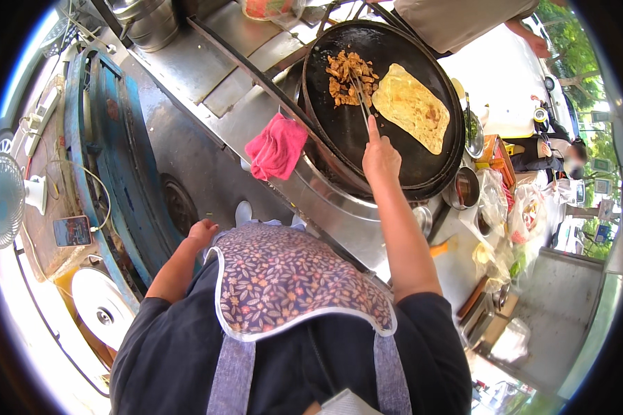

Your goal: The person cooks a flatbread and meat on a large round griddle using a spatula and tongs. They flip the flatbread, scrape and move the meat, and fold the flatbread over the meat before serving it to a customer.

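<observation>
My right hand (381, 158) reaches over the big round black griddle (339, 128) and grips metal tongs (359, 97). The tongs' tips are in a pile of browned meat pieces (350, 77) at the griddle's far side. A flat yellow flatbread (413, 106) lies next to the meat, to its right. My left hand (202, 232) hangs at my side with the fingers curled, holding nothing, next to the floral apron (291, 280) I wear.
A pink cloth (277, 146) hangs on the steel counter's (214, 69) edge left of the griddle. Small metal bowls (464, 187) and bagged food (526, 214) crowd the right side. A person stands behind the griddle (457, 21). A fan (7, 200) stands at the far left.
</observation>
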A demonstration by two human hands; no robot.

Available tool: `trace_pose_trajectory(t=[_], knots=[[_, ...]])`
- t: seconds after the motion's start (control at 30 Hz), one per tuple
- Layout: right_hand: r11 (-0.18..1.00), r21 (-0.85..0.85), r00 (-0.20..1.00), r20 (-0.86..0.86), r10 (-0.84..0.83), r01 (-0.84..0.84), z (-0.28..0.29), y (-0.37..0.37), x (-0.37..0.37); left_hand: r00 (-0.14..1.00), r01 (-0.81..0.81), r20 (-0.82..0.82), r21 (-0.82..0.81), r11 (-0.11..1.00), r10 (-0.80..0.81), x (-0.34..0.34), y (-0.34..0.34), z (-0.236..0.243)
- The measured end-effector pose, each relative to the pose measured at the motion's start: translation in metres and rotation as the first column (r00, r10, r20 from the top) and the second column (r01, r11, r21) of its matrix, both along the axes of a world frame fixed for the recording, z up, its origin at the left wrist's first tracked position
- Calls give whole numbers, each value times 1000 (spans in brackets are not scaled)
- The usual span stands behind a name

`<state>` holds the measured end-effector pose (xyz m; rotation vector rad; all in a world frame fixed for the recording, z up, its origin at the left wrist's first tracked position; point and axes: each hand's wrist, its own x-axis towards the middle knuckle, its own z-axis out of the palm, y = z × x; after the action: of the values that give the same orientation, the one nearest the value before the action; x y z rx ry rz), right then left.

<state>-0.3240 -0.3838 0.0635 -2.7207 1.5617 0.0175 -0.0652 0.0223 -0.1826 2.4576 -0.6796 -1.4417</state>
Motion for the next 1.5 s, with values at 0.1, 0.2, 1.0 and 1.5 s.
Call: trace_pose_trajectory(t=[0.1, 0.2, 1.0, 1.5], knots=[[994, 109, 986, 165, -35, 17, 17, -10, -10, 1000, -24, -3, -29, 999, 24, 2, -9, 11], [987, 130, 959, 256, -123, 92, 22, -15, -18, 999, -32, -2, -41, 999, 32, -1, -6, 12], [782, 467, 637, 466, -614, 412, 48, -10, -151, 998, 52, 20, 54, 997, -53, -1, 4, 1], [966, 227, 926, 325, -193, 121, 50, 34, -166, 948, 312, 48, 47, 949, -314, -15, -91, 8]])
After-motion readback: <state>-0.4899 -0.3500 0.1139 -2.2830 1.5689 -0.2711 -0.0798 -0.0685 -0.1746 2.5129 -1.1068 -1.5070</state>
